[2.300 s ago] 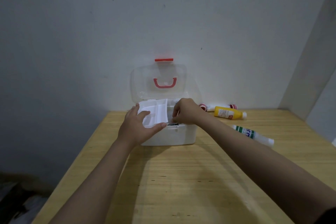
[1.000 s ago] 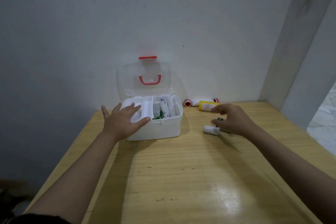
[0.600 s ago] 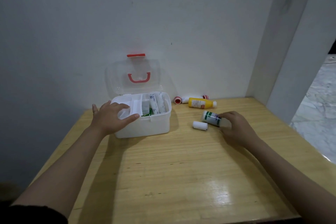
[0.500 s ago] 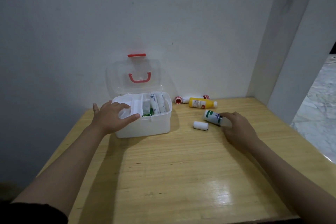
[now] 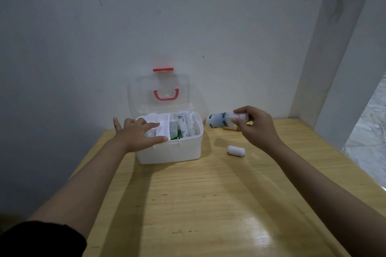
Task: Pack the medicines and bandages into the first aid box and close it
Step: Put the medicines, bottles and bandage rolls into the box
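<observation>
At the far left of the wooden bench (image 5: 198, 204), the left hand (image 5: 137, 134) lay palm down with fingers spread across the white inner tray (image 5: 160, 131), which sat over the left half of the first aid box (image 5: 171, 150). The box stood open against the far wall, its clear lid (image 5: 159, 94) raised upright with a red handle (image 5: 166, 96) on it and a red latch (image 5: 163, 69) at its top edge. In the uncovered right half of the box, white packets and something green were visible. To the right of the box, a small white bandage roll (image 5: 236, 151) lay on the bench, well apart from both hands. Farther right and higher, the right hand (image 5: 253, 126) was lifted above the bench, its fingers closed around the neck end of a white bottle with green bands (image 5: 219, 120), held sideways with its base pointing toward the box. A yellow item (image 5: 249, 123) showed just behind that hand, mostly hidden.
</observation>
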Demonstrator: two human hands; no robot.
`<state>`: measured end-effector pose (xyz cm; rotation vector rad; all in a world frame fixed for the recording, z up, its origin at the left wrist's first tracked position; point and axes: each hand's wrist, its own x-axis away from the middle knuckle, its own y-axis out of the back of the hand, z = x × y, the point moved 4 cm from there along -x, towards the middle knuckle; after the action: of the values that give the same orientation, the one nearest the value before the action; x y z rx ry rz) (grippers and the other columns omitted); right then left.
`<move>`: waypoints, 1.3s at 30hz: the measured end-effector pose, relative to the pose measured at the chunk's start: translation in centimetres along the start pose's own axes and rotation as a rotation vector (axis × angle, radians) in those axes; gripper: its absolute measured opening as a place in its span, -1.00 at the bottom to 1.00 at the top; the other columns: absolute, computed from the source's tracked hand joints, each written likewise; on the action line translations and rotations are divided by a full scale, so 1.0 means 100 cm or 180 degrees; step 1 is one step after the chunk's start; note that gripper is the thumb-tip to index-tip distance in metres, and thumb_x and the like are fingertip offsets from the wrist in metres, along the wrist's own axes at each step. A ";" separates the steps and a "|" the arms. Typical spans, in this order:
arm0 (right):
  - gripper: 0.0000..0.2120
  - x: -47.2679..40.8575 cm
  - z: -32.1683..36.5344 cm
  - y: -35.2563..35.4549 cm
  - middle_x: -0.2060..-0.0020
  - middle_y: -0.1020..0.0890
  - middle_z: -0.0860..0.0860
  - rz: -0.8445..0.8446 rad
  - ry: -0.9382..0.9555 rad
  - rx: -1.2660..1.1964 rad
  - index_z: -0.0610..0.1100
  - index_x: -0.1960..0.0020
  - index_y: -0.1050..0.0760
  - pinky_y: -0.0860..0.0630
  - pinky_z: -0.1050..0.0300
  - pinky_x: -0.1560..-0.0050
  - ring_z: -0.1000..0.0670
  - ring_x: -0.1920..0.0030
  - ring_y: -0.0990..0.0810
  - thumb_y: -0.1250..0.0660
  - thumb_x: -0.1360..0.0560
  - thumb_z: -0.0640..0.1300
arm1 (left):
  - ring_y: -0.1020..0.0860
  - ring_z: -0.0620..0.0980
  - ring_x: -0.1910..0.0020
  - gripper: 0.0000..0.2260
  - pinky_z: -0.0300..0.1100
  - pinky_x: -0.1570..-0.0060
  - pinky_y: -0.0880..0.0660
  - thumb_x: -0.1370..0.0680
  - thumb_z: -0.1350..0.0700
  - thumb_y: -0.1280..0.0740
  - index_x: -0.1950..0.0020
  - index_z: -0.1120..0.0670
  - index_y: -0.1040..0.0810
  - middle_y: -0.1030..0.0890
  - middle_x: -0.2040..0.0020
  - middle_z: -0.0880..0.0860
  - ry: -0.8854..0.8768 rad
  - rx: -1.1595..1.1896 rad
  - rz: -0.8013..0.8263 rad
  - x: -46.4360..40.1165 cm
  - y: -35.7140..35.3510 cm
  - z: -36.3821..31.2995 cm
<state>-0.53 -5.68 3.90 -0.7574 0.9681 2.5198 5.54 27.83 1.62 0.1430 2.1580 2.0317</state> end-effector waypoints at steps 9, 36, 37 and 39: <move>-0.78 -0.038 0.042 -0.036 0.19 -0.62 -0.02 0.0262 0.0234 -0.0365 -0.10 -0.04 -0.54 -0.48 0.36 0.28 0.11 0.28 -0.59 -0.44 -0.41 -0.14 | -0.09 -0.02 -0.51 -0.12 0.34 -0.30 0.39 -0.17 -0.56 -0.01 -0.37 -0.12 -0.33 -0.25 -0.50 -0.05 -0.0187 0.0225 0.0011 -0.007 0.005 -0.011; -0.68 -0.040 0.040 -0.112 -0.06 -0.66 -0.08 0.1021 0.0356 -0.0070 -0.14 -0.20 -0.55 -0.49 0.27 0.04 0.06 0.08 -0.59 -0.39 -0.45 -0.19 | -0.11 -0.01 -0.51 0.03 0.34 -0.38 0.22 -0.02 -0.68 0.10 -0.36 -0.21 -0.37 -0.18 -0.53 -0.12 -0.0293 0.0269 0.0250 -0.020 -0.002 -0.008; -0.68 -0.040 0.039 -0.112 -0.07 -0.65 -0.08 0.1019 0.0356 -0.0073 -0.14 -0.20 -0.55 -0.48 0.29 0.05 0.06 0.08 -0.58 -0.39 -0.45 -0.18 | -0.11 -0.02 -0.51 0.00 0.33 -0.39 0.22 -0.04 -0.67 0.07 -0.36 -0.21 -0.37 -0.18 -0.53 -0.12 -0.0285 0.0280 0.0277 -0.020 -0.002 -0.008; -0.67 -0.040 0.035 -0.113 -0.08 -0.63 -0.08 0.0994 0.0342 -0.0079 -0.13 -0.21 -0.54 -0.44 0.34 0.09 0.08 0.08 -0.56 -0.39 -0.45 -0.17 | -0.10 -0.03 -0.51 -0.07 0.32 -0.40 0.21 -0.10 -0.63 0.02 -0.36 -0.22 -0.36 -0.18 -0.53 -0.12 -0.0259 0.0296 0.0321 -0.019 -0.002 -0.008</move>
<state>6.81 4.35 2.65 -0.8109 1.1735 2.7841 7.30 26.65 1.63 0.3474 2.2377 1.9406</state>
